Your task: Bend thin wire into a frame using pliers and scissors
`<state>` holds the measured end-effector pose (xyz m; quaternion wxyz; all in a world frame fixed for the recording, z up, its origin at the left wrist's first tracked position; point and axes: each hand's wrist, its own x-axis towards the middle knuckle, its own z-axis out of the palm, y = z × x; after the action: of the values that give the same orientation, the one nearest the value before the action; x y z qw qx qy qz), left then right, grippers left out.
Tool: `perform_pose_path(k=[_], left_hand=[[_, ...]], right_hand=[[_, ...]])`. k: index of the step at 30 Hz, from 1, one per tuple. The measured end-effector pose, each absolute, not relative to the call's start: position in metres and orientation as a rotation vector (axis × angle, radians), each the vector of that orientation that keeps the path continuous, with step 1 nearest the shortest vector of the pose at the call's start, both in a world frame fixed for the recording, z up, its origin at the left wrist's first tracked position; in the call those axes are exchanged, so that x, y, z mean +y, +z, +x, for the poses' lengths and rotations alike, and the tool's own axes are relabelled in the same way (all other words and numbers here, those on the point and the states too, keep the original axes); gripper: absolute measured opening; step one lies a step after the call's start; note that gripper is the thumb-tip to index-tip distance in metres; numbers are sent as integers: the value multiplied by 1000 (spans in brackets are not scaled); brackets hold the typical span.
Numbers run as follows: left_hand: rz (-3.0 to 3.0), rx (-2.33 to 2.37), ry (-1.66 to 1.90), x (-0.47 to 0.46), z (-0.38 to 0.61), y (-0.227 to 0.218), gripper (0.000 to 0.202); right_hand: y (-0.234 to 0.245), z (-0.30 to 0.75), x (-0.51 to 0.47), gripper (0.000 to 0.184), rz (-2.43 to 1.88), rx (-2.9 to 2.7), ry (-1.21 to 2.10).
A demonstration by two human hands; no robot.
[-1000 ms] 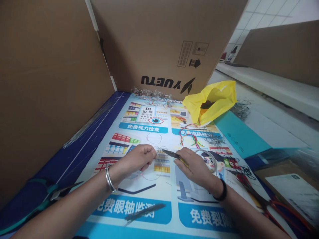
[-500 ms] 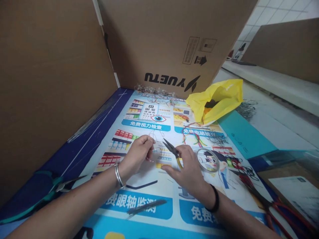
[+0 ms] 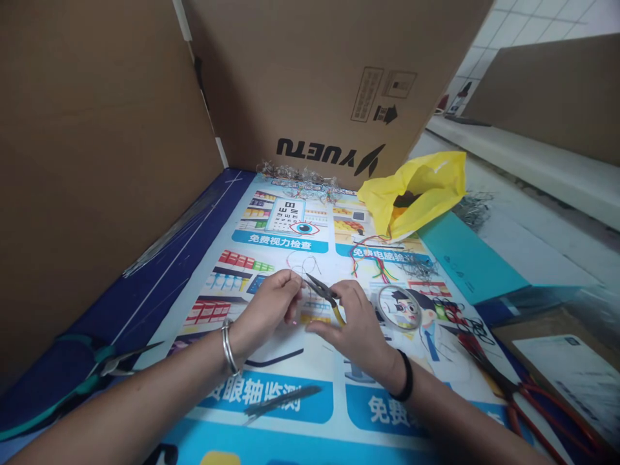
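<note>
Our left hand [image 3: 274, 300] pinched thin wire [image 3: 305, 263] looping toward one o'clock, while our right hand [image 3: 356, 320] held pliers [image 3: 323, 289] pointing to ten. Shaping wire seemed our step; the next move called for steady, precise tips.

On my feed, the pliers [image 3: 329, 295] have a dark, tapered nose and yellow grips, tilted with the tips toward ten o'clock. Near the tips I see thin wire [image 3: 310, 258], arching toward twelve.

Brown cardboard panels [image 3: 310, 71] stand left and at back; white tiled wall [image 3: 537, 24] far right, pale ledge [image 3: 533, 156] below. Light in here dim.
</note>
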<state>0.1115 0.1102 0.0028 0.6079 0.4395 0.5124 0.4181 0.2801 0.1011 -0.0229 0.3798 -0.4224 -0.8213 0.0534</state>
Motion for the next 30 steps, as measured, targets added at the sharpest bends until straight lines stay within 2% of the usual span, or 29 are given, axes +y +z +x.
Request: perform_pose_path(k=[7, 22, 26, 30], left_hand=[[1089, 1142, 864, 111, 109, 4, 23], [1115, 1133, 751, 111, 107, 3, 23], [1133, 1140, 725, 110, 108, 4, 22], [1153, 1130, 734, 110, 109, 8, 22]], right_hand=[[-21, 294, 110, 60, -1103, -2120, 274], [-19, 304, 114, 64, -1119, -2143, 325], [-20, 303, 116, 59, -1137, -2126, 324], [-19, 309, 121, 43, -1208, -2018, 318]])
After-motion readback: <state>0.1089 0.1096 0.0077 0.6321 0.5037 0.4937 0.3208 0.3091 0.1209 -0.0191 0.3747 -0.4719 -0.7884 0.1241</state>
